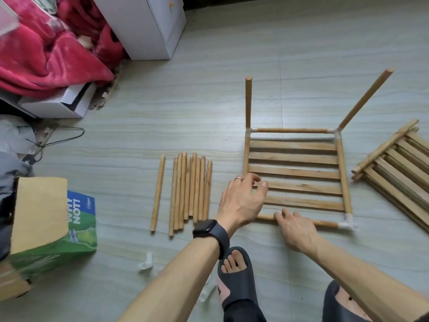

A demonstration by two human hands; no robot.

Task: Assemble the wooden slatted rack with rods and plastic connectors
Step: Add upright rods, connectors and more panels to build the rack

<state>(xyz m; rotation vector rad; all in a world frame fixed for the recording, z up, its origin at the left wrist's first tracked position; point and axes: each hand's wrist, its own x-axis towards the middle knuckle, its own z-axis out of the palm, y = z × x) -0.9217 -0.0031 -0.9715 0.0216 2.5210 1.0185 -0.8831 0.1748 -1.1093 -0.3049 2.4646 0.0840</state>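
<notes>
On the floor [232, 77] lies the rack [294, 173], one shelf framed with two legs [248, 103] up. At its three o'clock wait spare slats [394, 163], at nine o'clock rods [190, 189], at seven o'clock connectors [146, 263]. My right hand [294, 228] presses the near rod [325, 223], fingers flat; my left hand [241, 198] curls over the corner, grip unclear.

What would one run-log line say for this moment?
left hand: over near-left corner of wooden slatted panel, grip unclear | right hand: fingers on near round wooden rod | loose wooden rods: floor, left
</notes>
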